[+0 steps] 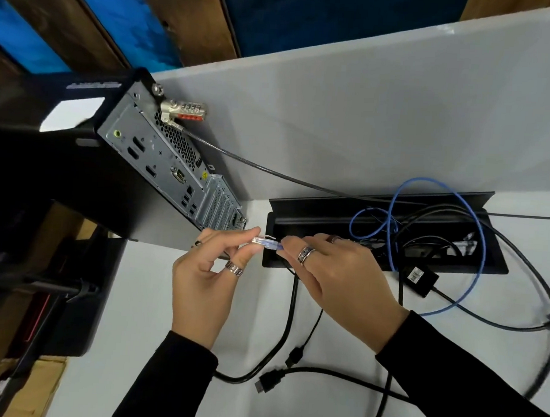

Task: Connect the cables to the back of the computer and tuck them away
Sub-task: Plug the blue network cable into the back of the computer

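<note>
A small black desktop computer (161,167) stands at the left with its grey back panel of ports facing me. Just below its lower corner both hands hold the clear plug (262,241) of a blue network cable (475,250). My left hand (206,278) pinches the plug's tip between thumb and fingers. My right hand (336,281) grips the blue boot right behind the plug. The blue cable loops back over the open cable tray (299,209) in the desk. Loose black cables (293,321) lie on the white desk, one ending in a flat black plug (267,381).
A combination lock (184,111) with a steel cable hangs from the computer's top corner. A grey partition (368,101) rises behind the desk. A small black adapter box (418,278) sits at the tray's front edge. A monitor arm and cardboard boxes are at the lower left.
</note>
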A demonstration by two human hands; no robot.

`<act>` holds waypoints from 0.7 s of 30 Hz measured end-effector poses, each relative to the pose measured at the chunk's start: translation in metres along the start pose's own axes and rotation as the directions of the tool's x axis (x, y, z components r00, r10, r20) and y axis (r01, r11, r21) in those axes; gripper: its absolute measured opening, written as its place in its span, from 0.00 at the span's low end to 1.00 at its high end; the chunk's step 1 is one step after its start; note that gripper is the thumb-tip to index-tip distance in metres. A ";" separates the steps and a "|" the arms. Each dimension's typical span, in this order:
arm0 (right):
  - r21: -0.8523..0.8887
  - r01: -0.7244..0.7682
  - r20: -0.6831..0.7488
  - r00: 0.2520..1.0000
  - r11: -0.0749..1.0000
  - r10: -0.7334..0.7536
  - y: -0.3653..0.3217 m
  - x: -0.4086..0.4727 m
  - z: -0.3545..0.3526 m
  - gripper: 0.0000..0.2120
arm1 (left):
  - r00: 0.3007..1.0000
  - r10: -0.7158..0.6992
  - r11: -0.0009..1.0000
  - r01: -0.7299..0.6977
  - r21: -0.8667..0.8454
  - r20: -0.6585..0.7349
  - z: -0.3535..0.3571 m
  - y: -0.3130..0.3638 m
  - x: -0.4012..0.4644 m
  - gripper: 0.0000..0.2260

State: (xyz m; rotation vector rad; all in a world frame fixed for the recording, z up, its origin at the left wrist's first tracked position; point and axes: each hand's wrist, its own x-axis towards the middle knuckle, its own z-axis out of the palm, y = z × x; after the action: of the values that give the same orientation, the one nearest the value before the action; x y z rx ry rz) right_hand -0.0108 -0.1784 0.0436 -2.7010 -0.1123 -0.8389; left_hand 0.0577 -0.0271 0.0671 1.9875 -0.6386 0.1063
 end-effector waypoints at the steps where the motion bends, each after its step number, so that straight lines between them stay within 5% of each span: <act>1: -0.003 -0.001 -0.014 1.000 1.000 0.001 -0.002 0.001 0.000 0.07 | 1.000 0.025 1.000 -0.025 0.015 0.001 -0.002 0.000 0.001 0.10; 13: 0.034 -0.132 0.009 0.991 0.991 0.132 -0.014 0.020 -0.002 0.14 | 0.956 0.221 0.944 -0.260 0.204 0.194 -0.039 0.019 0.030 0.11; 21: 0.018 -0.162 0.003 0.987 0.987 0.162 -0.011 0.047 0.019 0.13 | 0.849 0.420 0.648 -0.528 0.549 0.321 -0.078 0.059 0.096 0.12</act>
State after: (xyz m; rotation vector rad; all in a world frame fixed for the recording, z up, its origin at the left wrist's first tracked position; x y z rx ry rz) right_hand 0.0365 -0.1630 0.0582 -2.6511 0.0985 -0.7838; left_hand 0.1268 -0.0188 0.1851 2.4185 -1.3826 0.5466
